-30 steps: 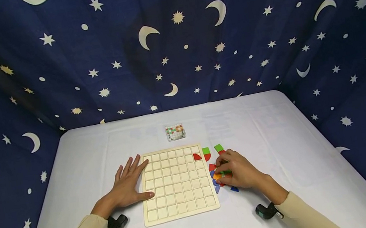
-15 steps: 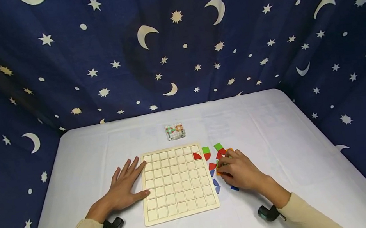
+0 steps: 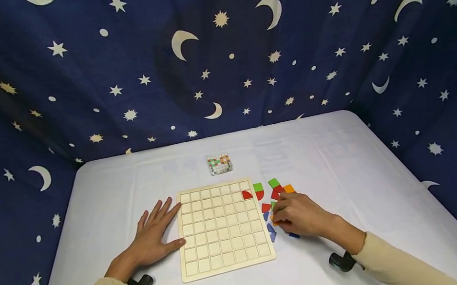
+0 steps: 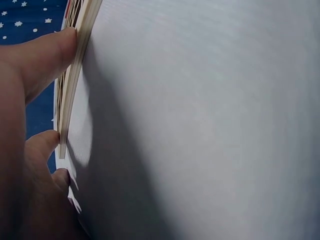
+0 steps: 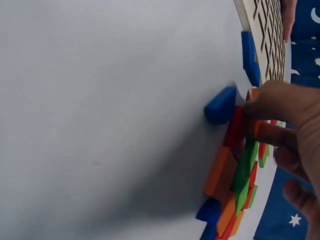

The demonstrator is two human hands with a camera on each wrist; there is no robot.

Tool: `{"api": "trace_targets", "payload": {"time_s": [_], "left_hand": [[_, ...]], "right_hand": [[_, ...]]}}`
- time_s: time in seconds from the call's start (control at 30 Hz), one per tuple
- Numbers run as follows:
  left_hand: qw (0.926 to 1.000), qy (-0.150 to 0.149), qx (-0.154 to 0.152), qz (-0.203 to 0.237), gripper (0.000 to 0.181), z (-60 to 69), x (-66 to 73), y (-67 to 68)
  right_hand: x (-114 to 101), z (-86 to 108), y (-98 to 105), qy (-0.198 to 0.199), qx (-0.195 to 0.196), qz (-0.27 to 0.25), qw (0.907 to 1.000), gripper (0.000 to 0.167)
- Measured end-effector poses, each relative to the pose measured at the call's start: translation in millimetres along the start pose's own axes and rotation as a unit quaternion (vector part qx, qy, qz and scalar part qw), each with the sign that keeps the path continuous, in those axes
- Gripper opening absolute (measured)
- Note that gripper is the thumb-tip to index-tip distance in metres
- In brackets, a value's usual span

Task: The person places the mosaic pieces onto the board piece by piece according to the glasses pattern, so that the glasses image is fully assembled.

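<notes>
A pale wooden grid board [image 3: 223, 234] lies on the white table, with one red quarter-circle piece [image 3: 247, 195] in a cell near its upper right corner. My left hand [image 3: 153, 240] is spread out at the board's left side. In the left wrist view its thumb [image 4: 62, 47] touches the board's edge [image 4: 75, 85]. To the right of the board, my right hand [image 3: 303, 215] is over a group of coloured pieces, its bent fingers hiding some. Seen from the right wrist, thumb and forefinger pinch an orange piece [image 5: 257, 130].
Green and red pieces [image 3: 274, 183] and an orange square [image 3: 289, 188] lie behind my right hand. Several blue pieces [image 3: 271, 228] are along the board's right edge. A small pattern card [image 3: 219, 164] lies beyond the board. A starry blue curtain [image 3: 217, 65] surrounds the table.
My right hand has shifted slightly among the pieces, uncovering an orange square and red pieces behind it. My left hand has slid a little left, from over the board to its edge.
</notes>
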State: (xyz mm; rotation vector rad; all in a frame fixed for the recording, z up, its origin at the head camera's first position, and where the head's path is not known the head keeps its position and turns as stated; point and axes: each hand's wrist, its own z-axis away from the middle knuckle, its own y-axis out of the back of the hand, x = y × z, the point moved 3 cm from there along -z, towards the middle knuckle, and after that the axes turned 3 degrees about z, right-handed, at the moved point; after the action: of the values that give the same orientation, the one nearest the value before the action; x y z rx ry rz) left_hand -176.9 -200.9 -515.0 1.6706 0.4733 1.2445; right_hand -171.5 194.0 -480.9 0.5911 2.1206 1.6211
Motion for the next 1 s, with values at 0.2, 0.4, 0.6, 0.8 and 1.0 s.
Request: {"api": "trace_targets", "payload": {"time_s": [0.2, 0.4, 0.6, 0.8, 1.0], "left_hand": [[1.0000, 0.002, 0.003, 0.005, 0.091, 0.8, -0.3, -1.3], [1.0000, 0.007, -0.001, 0.006, 0.092, 0.1, 0.9, -1.2], [1.0000, 0.007, 0.000, 0.005, 0.093, -2.1, 2.0, -0.9], [1.0000, 0.009, -0.002, -0.002, 0.093, -2.0, 1.4, -1.4], [0.9999, 0.011, 0.000, -0.004, 0.093, 0.6, 1.0, -0.6]], "right_hand": [[7.2, -23.0, 1.5, -0.013, 0.042, 0.000, 0.9990, 0.011], [11.6, -61.8, -14.5, -0.023, 0.064, -0.012, 0.9976, 0.010], [8.6, -89.8, -26.7, -0.020, 0.068, -0.010, 0.9974, 0.006], [7.8, -94.2, -31.0, -0.070, 0.063, 0.003, 0.9956, 0.002], [14.0, -88.4, -33.3, -0.107, 0.049, -0.061, 0.9912, 0.006]]}}
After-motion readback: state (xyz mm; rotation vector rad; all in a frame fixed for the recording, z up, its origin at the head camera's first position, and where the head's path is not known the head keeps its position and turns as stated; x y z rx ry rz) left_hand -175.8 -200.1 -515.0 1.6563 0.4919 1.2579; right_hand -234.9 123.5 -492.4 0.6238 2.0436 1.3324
